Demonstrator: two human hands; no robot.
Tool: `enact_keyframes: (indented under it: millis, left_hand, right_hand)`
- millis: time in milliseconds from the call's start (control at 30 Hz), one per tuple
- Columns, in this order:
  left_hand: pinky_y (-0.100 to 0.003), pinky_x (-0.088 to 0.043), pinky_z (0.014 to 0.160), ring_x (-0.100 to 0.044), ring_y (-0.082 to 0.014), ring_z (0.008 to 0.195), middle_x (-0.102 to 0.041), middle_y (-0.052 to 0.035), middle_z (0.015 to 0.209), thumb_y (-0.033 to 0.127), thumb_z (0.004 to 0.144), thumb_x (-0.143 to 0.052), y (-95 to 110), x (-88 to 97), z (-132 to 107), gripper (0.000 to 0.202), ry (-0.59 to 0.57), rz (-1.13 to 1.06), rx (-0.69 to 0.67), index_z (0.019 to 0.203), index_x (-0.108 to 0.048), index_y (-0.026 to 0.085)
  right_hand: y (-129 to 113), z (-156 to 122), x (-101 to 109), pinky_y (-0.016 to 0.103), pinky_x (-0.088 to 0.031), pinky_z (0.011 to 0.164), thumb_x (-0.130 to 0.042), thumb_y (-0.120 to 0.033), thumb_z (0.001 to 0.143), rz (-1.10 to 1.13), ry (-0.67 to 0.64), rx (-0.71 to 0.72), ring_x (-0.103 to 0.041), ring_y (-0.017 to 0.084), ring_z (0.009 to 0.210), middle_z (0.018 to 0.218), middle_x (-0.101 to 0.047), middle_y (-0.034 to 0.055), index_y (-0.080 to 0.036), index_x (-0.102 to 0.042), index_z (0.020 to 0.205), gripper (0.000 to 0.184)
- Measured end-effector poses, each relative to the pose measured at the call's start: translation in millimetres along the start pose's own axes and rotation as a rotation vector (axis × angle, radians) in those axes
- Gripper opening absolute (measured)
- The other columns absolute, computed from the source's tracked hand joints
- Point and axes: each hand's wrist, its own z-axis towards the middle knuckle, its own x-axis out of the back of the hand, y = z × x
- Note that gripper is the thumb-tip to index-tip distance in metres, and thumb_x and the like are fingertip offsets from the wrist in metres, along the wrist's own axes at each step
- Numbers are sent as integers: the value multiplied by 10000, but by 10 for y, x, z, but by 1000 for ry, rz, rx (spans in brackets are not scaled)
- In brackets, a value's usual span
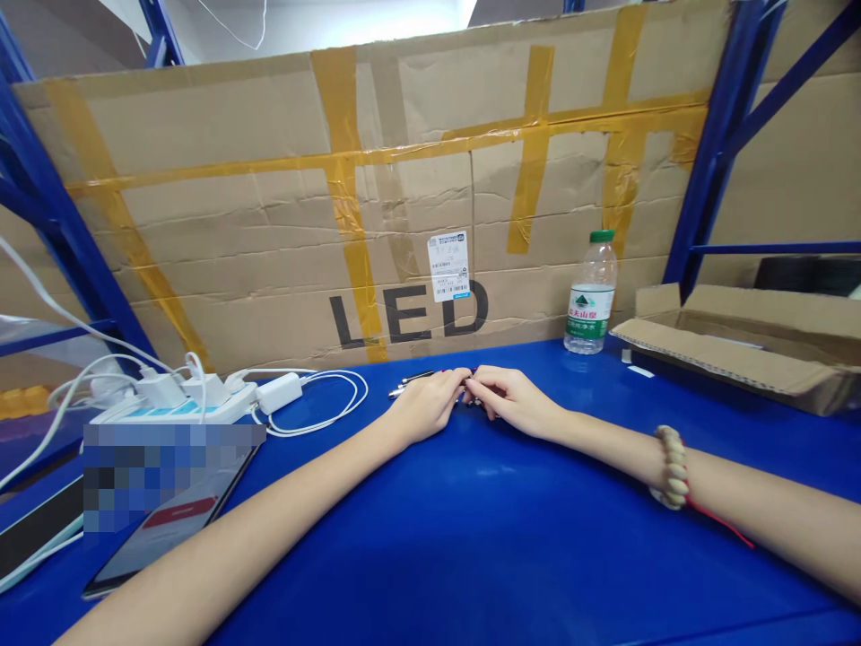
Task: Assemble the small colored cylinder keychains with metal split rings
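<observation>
Near the back of the blue table, my left hand (427,404) lies palm down, its fingers closed over a few slim pens (398,392). Their tips stick out on its left side; the rest is hidden beneath it. My right hand (508,397) meets it fingertip to fingertip, with thumb and fingers curled inward in a pinch. Small dark and light bits show under the right fingers, too small to make out. A beaded bracelet (671,468) with a red string circles my right wrist.
A white power strip (229,408) with plugs and looped cables sits left, with a phone (178,520) in front. A green-capped water bottle (589,305) and an open cardboard box (726,359) stand right. Behind rises a large taped carton (269,242) marked LED, between blue rack posts (706,179).
</observation>
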Motion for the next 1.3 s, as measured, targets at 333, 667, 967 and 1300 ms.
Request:
enact_keyframes:
  millis: [333, 667, 967, 1300]
  left_hand:
    - [-268, -463, 732, -583, -150, 829, -607, -36, 888, 188, 904, -257, 11, 9, 2, 208, 5, 12, 4, 1035, -417, 175]
    - [-268, -455, 735, -581, -153, 830, -606, -37, 890, 180, 902, -269, 8, 10, 0, 195, -4, 32, 6, 1008, -433, 169]
    - [-268, -453, 735, -580, -154, 842, -607, -35, 904, 185, 901, -273, -2, 0, -5, 202, -7, 27, 6, 1016, -438, 176]
    - [-289, -467, 749, -587, -168, 870, -613, -57, 955, 201, 901, -277, -19, -21, -10, 231, 4, 101, 17, 1056, -445, 167]
  right_hand:
    - [-1, -4, 2, 224, -409, 553, -348, -414, 883, -5, 2, -2, -505, 72, 496, 705, -537, 5, -160, -565, 694, 384]
    - [27, -6, -12, 218, -402, 538, -347, -434, 879, -11, -6, -17, -505, 62, 482, 743, -545, 6, -167, -575, 714, 388]
    - [55, -6, -13, 221, -394, 549, -338, -437, 883, -53, -4, -7, -512, 63, 488, 747, -546, 1, -171, -568, 708, 392]
    - [38, -2, -9, 213, -365, 532, -361, -418, 877, -148, 39, -12, -499, 74, 530, 727, -563, 0, -179, -576, 673, 381]
